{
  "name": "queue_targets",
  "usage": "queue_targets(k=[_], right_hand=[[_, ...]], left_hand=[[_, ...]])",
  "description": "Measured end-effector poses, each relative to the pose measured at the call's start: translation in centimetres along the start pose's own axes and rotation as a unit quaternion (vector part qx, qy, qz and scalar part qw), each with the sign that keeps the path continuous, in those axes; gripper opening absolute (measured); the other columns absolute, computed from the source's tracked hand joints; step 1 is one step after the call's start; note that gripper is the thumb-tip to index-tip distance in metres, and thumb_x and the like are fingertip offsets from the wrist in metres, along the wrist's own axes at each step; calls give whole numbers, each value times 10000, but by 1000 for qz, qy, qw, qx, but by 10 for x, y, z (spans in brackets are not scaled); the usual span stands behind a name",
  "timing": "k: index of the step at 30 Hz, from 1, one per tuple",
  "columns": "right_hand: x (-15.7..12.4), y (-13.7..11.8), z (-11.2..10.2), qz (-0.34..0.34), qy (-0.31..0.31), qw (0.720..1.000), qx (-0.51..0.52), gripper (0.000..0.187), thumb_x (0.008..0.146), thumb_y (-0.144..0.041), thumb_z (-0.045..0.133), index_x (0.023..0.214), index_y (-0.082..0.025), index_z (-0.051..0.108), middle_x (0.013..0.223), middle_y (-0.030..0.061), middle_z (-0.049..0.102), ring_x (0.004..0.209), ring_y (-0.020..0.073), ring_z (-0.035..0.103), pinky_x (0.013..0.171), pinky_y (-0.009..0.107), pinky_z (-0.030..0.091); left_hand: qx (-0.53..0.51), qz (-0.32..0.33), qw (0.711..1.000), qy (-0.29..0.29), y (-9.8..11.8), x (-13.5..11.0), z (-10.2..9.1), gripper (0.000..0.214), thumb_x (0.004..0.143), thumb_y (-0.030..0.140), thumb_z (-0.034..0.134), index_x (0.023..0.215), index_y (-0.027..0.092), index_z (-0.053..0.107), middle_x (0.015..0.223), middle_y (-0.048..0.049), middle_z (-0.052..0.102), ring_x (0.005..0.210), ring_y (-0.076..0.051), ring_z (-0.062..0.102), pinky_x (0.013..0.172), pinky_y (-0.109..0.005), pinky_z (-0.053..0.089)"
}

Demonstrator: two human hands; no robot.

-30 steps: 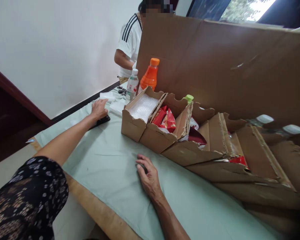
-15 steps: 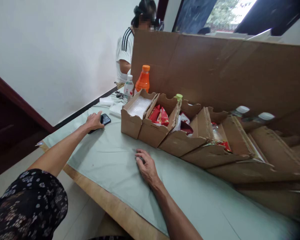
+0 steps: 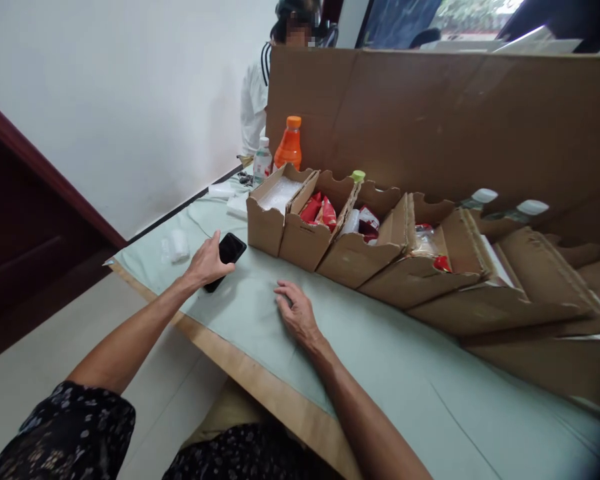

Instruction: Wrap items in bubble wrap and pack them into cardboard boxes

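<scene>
My left hand (image 3: pixel 206 265) rests on a black phone (image 3: pixel 227 253) that lies on the pale green tablecloth (image 3: pixel 240 313), its fingers curled round the phone's near end. Flat on the cloth beside it lies my right hand (image 3: pixel 296 312), fingers together and slightly bent, holding nothing. Both hands sit just in front of a row of open cardboard boxes (image 3: pixel 330 230). The first box holds white bubble wrap (image 3: pixel 280 195), the second red snack packets (image 3: pixel 320 211).
A tall cardboard sheet (image 3: pixel 430 120) stands behind the boxes. An orange bottle (image 3: pixel 289 143) and a clear bottle (image 3: pixel 262 162) stand at the far end, near a seated person in a white shirt (image 3: pixel 254 100). A small clear packet (image 3: pixel 176 245) lies near the table's left edge (image 3: pixel 220 347).
My left hand has drawn the phone along the cloth toward me, from the far end to just in front of the first box. My right hand has stayed flat in place.
</scene>
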State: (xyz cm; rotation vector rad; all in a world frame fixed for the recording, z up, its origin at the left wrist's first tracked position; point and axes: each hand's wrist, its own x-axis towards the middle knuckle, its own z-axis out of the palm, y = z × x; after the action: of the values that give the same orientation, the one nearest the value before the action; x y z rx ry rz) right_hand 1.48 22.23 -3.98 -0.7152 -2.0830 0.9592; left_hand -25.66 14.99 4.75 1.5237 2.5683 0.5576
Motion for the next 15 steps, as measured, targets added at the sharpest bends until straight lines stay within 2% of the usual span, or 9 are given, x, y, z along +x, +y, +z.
queue_targets(k=[9, 15], right_hand=[[-18, 2, -8, 1, 26, 1000, -17, 205, 893, -232, 581, 995, -236, 759, 1244, 99, 747, 1179, 252, 688, 1056, 441, 536], [-19, 3, -8, 0, 24, 999, -22, 204, 898, -231, 578, 993, -232, 759, 1256, 110, 744, 1172, 265, 695, 1038, 453, 546]], left_hand=[[61, -20, 997, 41, 4, 5, 5, 1019, 748, 383, 692, 1572, -18, 247, 1276, -264, 617, 1262, -436, 597, 1056, -500, 495], [76, -37, 995, 60, 3, 4, 11, 1020, 750, 391, 710, 1570, 2, 245, 1282, -261, 617, 1260, -433, 592, 1049, -500, 499]])
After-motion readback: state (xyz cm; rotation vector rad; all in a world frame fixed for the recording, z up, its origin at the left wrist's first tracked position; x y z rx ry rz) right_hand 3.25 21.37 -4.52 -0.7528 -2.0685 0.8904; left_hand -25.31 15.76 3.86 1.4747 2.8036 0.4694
